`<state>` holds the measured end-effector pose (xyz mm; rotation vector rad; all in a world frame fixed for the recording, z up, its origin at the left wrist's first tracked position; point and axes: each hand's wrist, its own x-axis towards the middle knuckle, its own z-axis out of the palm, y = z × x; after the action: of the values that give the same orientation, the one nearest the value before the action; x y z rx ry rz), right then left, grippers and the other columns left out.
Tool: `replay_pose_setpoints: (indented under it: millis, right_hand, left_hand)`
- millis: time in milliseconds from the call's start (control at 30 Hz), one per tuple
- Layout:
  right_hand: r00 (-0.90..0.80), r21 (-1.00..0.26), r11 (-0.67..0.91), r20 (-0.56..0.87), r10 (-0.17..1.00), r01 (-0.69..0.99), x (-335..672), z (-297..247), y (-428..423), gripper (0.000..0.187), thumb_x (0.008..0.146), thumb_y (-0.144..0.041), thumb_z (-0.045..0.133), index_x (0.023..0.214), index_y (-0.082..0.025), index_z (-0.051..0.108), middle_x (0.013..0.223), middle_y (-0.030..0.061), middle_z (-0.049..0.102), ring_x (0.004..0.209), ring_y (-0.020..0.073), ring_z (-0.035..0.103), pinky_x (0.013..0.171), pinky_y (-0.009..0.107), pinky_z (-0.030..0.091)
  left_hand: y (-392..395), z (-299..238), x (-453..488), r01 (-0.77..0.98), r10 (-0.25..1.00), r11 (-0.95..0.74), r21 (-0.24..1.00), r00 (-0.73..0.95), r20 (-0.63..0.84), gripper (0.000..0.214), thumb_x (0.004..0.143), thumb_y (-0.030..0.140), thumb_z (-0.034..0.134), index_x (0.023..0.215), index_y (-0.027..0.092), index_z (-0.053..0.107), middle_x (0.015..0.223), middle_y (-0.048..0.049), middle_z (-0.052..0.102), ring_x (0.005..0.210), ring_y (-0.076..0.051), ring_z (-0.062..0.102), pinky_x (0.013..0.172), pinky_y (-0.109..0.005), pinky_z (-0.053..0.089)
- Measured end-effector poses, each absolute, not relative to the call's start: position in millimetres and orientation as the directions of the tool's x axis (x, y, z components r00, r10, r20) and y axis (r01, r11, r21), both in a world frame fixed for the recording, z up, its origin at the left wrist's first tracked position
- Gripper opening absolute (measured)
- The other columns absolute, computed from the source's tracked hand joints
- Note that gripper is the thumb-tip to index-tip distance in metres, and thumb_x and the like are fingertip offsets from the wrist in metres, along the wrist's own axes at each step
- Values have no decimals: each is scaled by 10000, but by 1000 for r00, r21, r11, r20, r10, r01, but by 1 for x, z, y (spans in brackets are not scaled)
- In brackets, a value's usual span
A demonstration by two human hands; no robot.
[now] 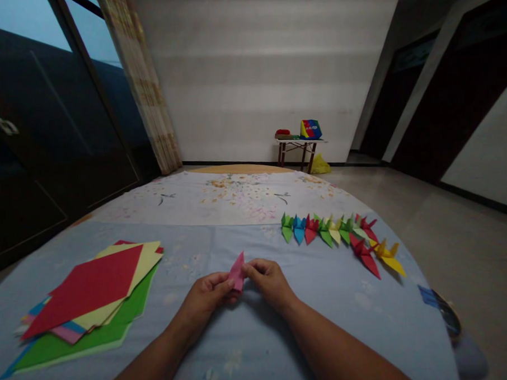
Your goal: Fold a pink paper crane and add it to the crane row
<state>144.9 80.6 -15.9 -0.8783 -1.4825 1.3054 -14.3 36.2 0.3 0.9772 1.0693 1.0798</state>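
Observation:
A small piece of folded pink origami paper is held up over the middle of the table, its narrow point upward. My left hand grips its lower left part, thumb in front and fingers behind. From the other side, my right hand pinches the paper's right edge between thumb and forefinger. The paper's lower back is hidden by my fingers. Farther off to the right stands a row of folded paper cranes in several colours, among them a blue crane, a red crane and a yellow crane.
Loose coloured sheets lie stacked at the left, a red sheet on top. A floral tablecloth covers the rounded table. Past its right edge is a partly seen stool-like object. A small side table stands by the far wall.

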Motion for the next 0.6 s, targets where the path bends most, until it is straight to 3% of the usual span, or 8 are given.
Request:
replay_pose_setpoints:
  millis: [200,367,500,600]
  right_hand:
    - [-301,-969,235,203,932,73,147,-14,77,396,812,-455,498,677,-119,659,693,56,654,672,146,582,639,240,426]
    - [-277,-928,311,250,928,206,153,-12,74,358,832,-412,482,656,-147,647,691,48,648,673,146,585,649,247,428]
    - [-265,-792,488,413,871,368,161,-14,76,283,837,-346,496,657,-185,643,646,34,618,712,157,557,701,274,411]
    - [-222,-736,502,452,864,454,165,-18,78,265,840,-333,495,665,-189,632,645,34,592,705,158,533,692,282,404]
  left_hand:
    - [39,3,-17,-287,974,192,938,-61,-218,263,633,307,749,816,125,699,719,-60,702,638,-132,606,621,-217,463]
    - [39,0,-17,-401,974,177,899,-58,-217,237,639,307,745,807,149,690,752,-53,709,705,-150,635,688,-250,490]
    - [40,1,-15,-462,973,181,868,-45,-227,248,627,311,751,820,170,685,817,-48,712,782,-171,643,750,-291,490]
    - [42,1,-14,-455,974,186,871,-31,-224,288,615,325,751,849,171,689,816,-48,710,778,-170,637,753,-287,479]
